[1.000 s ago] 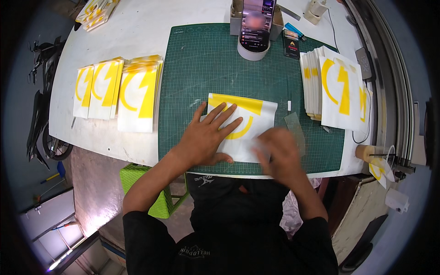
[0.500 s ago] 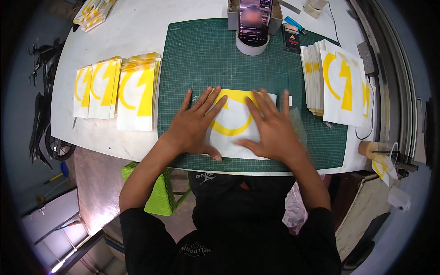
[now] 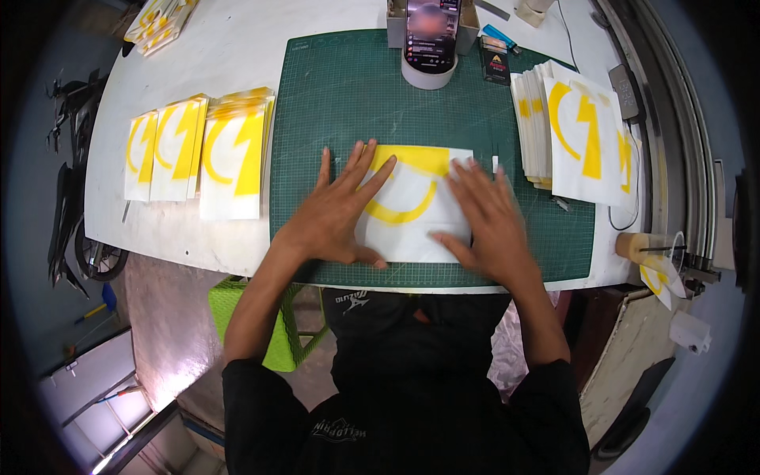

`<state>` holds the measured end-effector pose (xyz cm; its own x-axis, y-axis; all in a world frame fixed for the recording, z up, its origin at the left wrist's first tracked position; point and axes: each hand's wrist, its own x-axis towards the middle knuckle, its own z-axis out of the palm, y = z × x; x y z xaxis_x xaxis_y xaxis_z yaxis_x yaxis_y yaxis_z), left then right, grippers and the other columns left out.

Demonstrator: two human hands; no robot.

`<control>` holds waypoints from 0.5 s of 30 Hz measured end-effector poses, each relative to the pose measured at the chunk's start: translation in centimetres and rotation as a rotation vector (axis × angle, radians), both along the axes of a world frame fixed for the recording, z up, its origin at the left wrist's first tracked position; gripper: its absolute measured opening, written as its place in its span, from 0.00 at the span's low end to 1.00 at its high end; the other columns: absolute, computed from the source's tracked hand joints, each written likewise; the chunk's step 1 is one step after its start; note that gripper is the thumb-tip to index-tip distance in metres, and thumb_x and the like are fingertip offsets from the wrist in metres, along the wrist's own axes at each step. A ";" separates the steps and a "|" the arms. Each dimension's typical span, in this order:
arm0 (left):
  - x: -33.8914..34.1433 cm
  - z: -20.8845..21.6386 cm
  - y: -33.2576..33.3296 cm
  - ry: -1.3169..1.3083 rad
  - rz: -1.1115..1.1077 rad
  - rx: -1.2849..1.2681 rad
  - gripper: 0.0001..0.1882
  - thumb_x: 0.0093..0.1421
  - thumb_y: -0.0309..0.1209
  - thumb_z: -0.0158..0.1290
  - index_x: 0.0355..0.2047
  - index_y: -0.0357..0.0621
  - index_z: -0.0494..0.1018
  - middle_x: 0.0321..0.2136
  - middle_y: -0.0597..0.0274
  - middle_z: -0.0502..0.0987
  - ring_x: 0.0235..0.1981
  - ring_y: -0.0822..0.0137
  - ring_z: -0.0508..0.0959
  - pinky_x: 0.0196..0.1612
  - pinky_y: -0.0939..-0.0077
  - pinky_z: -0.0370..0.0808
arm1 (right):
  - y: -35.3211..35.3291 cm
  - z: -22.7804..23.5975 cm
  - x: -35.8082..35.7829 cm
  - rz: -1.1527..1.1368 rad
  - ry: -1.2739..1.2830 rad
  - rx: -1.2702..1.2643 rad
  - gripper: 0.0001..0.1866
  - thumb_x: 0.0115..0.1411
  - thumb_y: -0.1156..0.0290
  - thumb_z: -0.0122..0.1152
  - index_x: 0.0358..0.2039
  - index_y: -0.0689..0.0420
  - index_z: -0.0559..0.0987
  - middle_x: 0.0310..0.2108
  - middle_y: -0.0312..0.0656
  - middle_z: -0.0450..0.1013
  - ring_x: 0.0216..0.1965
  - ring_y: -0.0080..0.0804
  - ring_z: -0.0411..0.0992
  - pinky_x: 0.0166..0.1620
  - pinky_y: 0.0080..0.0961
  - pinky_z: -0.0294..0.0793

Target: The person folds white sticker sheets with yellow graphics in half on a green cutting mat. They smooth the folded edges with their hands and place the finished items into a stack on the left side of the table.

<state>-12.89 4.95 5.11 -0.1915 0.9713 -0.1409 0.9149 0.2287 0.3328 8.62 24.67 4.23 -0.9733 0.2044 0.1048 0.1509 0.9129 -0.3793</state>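
Left hand [image 3: 332,212], right hand [image 3: 492,229] spread at sheet [image 3: 408,244] edges; right contact unclear; mat [image 3: 348,91] around.

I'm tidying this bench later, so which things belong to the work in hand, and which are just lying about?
Seemingly part of the work:
- white-and-yellow sheet under the left hand and right hand
- green cutting mat beneath
- similar stacks at left and right

Probably just lying about:
- phone
- black box
- cup
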 end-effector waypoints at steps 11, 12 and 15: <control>6.0 -3.4 -3.3 0.046 0.044 0.407 0.26 0.56 0.36 0.69 0.56 0.51 0.80 0.54 0.63 0.82 0.62 0.58 0.77 0.72 0.34 0.57 | -3.4 -1.4 1.7 0.125 0.211 -0.072 0.19 0.52 0.69 0.76 0.46 0.56 0.86 0.40 0.37 0.80 0.47 0.36 0.75 0.62 0.52 0.64; 5.8 -3.6 -3.5 0.038 0.044 0.414 0.23 0.57 0.37 0.68 0.54 0.50 0.81 0.53 0.64 0.82 0.62 0.58 0.77 0.72 0.36 0.59 | -3.2 -1.8 1.9 0.115 0.238 -0.079 0.16 0.53 0.70 0.76 0.43 0.55 0.86 0.40 0.37 0.80 0.46 0.36 0.75 0.60 0.50 0.65; 4.3 -4.3 -3.8 -0.011 0.039 0.415 0.20 0.58 0.36 0.67 0.51 0.51 0.83 0.54 0.66 0.83 0.62 0.59 0.77 0.72 0.40 0.61 | -1.9 -2.8 2.6 0.077 0.293 -0.126 0.10 0.52 0.74 0.76 0.37 0.54 0.88 0.38 0.35 0.80 0.43 0.34 0.76 0.56 0.43 0.65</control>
<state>-8.54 1.14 0.77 -0.2303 0.9381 0.2588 0.9041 0.1080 0.4133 11.22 22.79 1.41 -0.9187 0.1606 0.3609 -0.0488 0.8605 -0.5071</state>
